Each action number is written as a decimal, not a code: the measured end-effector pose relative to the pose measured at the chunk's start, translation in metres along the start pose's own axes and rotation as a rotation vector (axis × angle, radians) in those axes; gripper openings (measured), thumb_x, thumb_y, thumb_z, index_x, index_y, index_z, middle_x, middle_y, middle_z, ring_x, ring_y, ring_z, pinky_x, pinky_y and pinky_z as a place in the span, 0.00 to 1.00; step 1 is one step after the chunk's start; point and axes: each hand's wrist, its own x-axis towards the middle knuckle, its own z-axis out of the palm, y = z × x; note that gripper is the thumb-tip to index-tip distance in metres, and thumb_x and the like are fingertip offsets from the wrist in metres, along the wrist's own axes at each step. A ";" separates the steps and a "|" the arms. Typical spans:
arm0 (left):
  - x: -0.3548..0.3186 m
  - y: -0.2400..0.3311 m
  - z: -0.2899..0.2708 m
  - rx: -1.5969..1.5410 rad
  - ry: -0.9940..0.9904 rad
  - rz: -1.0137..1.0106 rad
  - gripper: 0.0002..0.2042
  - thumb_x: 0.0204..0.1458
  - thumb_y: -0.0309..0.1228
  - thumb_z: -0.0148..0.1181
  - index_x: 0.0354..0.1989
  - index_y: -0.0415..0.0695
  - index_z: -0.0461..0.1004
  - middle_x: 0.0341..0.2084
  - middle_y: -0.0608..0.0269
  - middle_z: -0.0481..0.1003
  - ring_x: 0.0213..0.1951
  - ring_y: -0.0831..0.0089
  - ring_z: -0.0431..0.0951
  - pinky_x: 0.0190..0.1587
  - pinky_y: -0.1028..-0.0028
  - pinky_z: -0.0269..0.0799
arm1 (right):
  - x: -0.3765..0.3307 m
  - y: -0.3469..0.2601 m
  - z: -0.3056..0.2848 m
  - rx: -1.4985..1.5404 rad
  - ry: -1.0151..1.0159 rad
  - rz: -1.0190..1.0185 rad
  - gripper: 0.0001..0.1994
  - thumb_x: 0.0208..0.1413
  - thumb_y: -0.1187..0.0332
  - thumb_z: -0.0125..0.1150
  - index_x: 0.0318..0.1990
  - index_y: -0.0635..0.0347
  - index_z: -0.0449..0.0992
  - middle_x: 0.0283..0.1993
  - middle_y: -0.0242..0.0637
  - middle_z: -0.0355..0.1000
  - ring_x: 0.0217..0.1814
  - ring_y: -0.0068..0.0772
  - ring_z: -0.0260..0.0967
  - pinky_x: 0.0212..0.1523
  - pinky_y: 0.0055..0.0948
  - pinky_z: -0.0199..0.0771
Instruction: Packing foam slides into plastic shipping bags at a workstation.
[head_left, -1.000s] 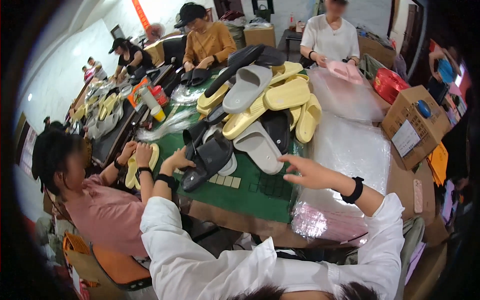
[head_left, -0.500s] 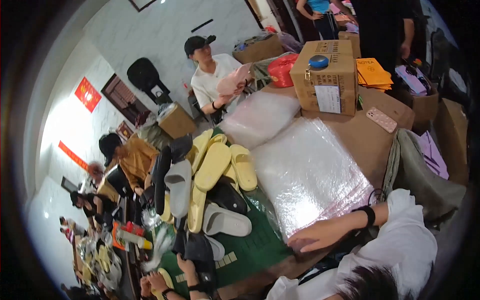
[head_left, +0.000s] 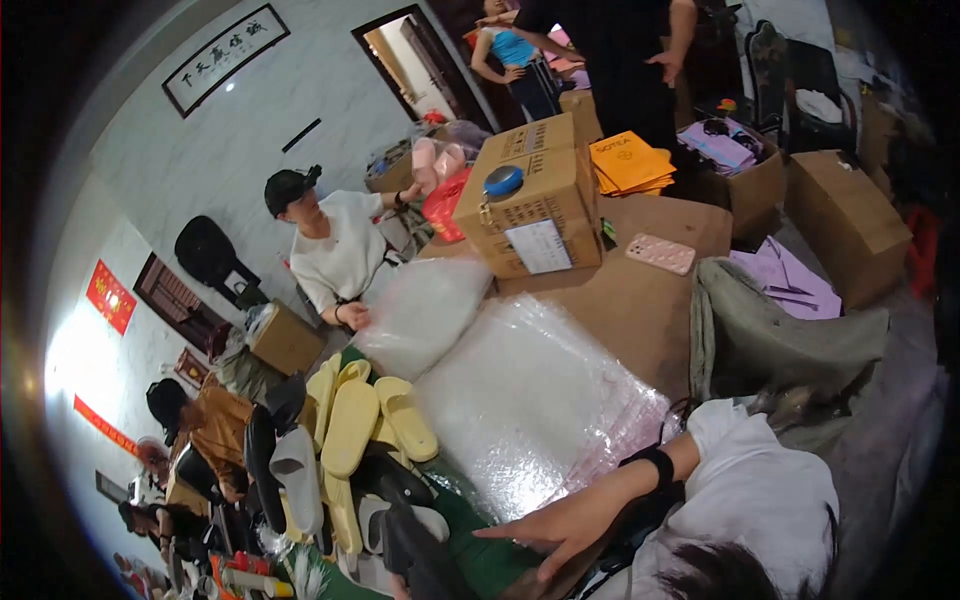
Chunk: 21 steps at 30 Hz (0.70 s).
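dark slide sat lower left-of-center in frame, left hand mostly cropped by it, couldn't tell its grip. right hand was spread wide, empty, just below the plastic bags. looked like a pick-up step; next move probably called for a light pinch. vs earlier, the slide pile sat further left.

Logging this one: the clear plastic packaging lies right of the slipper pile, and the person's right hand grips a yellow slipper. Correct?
Not the grip: the head view shows the right hand open and empty, near the clear plastic packaging, which does lie right of the slipper pile.
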 end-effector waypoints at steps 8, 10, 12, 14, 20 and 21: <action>0.076 0.110 0.134 -0.365 -0.027 -0.143 0.18 0.41 0.17 0.49 0.45 0.34 0.62 0.40 0.56 0.69 0.39 0.70 0.71 0.42 0.72 0.69 | -0.037 -0.027 -0.013 -0.186 0.596 0.483 0.41 0.54 0.58 0.54 0.68 0.51 0.32 0.41 0.57 0.68 0.26 0.48 0.69 0.32 0.38 0.69; 0.065 0.102 0.167 -0.543 -0.092 -0.287 0.27 0.41 0.14 0.53 0.53 0.36 0.57 0.47 0.55 0.64 0.43 0.68 0.69 0.47 0.72 0.68 | -0.057 -0.043 -0.025 -0.045 0.715 0.586 0.40 0.50 0.72 0.54 0.66 0.49 0.36 0.61 0.51 0.58 0.49 0.41 0.70 0.46 0.33 0.71; 0.050 0.102 0.186 -0.640 -0.255 -0.429 0.32 0.44 0.17 0.57 0.59 0.38 0.51 0.52 0.53 0.59 0.47 0.65 0.68 0.50 0.71 0.66 | -0.069 -0.034 -0.025 -0.163 0.812 0.604 0.37 0.52 0.70 0.55 0.66 0.51 0.41 0.62 0.51 0.56 0.52 0.44 0.67 0.48 0.32 0.70; 0.035 0.083 0.201 -0.598 -0.473 -0.297 0.35 0.47 0.24 0.61 0.62 0.38 0.49 0.56 0.46 0.54 0.56 0.58 0.62 0.55 0.65 0.63 | -0.087 0.020 -0.025 -0.371 0.815 0.612 0.35 0.51 0.70 0.57 0.65 0.54 0.48 0.63 0.51 0.55 0.60 0.47 0.60 0.54 0.35 0.65; -0.010 0.086 0.183 0.296 -0.073 0.198 0.27 0.48 0.25 0.55 0.57 0.32 0.53 0.59 0.37 0.50 0.61 0.43 0.51 0.63 0.58 0.46 | -0.103 0.068 -0.051 -0.462 0.981 0.664 0.27 0.46 0.79 0.48 0.57 0.54 0.58 0.54 0.53 0.65 0.57 0.53 0.63 0.56 0.39 0.62; -0.016 0.084 0.174 0.355 -0.012 0.232 0.27 0.49 0.25 0.53 0.57 0.31 0.52 0.59 0.35 0.51 0.61 0.43 0.52 0.63 0.59 0.47 | -0.091 0.045 -0.056 -0.432 1.004 0.723 0.25 0.48 0.77 0.49 0.56 0.52 0.59 0.50 0.54 0.67 0.54 0.53 0.65 0.53 0.38 0.64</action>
